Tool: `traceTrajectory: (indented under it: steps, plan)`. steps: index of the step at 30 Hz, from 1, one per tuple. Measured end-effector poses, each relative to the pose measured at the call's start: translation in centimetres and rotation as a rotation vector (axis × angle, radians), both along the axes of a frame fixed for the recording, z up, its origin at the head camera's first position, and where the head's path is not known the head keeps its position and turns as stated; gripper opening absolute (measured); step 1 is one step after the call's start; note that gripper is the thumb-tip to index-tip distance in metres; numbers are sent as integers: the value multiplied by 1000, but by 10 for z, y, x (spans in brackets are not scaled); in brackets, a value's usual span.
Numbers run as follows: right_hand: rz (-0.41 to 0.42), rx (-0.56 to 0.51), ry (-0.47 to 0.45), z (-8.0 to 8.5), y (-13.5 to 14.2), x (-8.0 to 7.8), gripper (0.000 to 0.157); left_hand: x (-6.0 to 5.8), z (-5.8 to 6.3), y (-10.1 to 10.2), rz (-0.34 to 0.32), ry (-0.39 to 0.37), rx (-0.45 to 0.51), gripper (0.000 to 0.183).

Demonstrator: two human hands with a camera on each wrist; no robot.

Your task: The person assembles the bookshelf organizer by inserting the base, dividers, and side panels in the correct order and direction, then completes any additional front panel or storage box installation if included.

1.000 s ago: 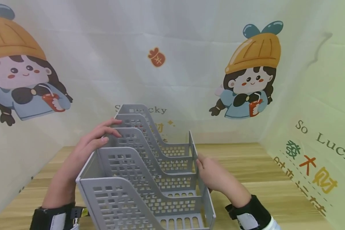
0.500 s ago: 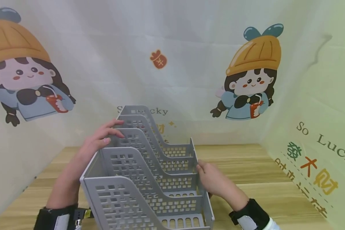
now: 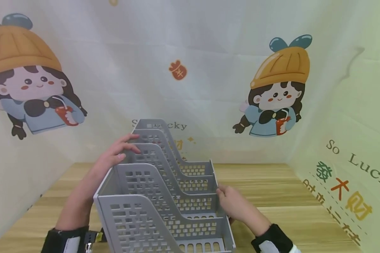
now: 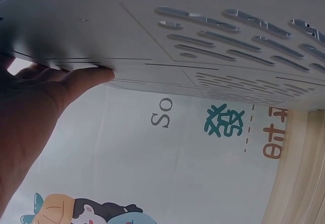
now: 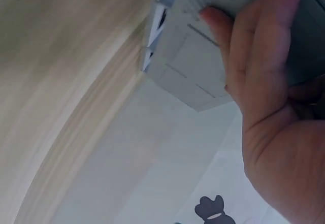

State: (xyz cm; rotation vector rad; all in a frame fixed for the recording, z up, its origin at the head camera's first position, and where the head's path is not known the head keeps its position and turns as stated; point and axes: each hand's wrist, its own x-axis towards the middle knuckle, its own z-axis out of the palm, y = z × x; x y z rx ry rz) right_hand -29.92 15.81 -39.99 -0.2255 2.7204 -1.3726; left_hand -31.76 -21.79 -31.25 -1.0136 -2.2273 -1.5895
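A grey plastic file organizer with several slotted dividers fills the lower middle of the head view, its tall back on the left and low front on the right. My left hand holds the tall back's top edge, fingers reaching over it. In the left wrist view the thumb lies along the outer back panel. At the low front, my right hand grips the wall, thumb at its top edge. Its fingers spread over the outer face in the right wrist view. Whether the organizer's base touches the table cannot be told.
A wood-grain table lies beneath. Behind and at both sides hangs a pale cloth printed with cartoon figures and lettering. Black bands circle both wrists.
The head view has tilted, shifting the backdrop downward. Within it, the organizer's left side has moved slightly right and its low front has dropped a little. Both hands keep their holds.
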Motion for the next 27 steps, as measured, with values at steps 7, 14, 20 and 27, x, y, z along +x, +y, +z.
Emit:
traceTrajectory:
  steps: [7, 14, 20, 27]
  plan:
    - [-41, 7, 48, -6, -2, 2, 48, 5, 1, 0, -3, -9, -13, 34]
    - [-40, 231, 174, -6, -4, -4, 49, -2, -2, -3, -1, 19, -7, 36]
    - [-2, 134, 191, 9, -14, -22, 66, -3, -2, -3, -16, 28, 1, 37]
    - [2, 311, 156, 4, -32, -31, 90, -13, -5, -2, -16, 81, 5, 36]
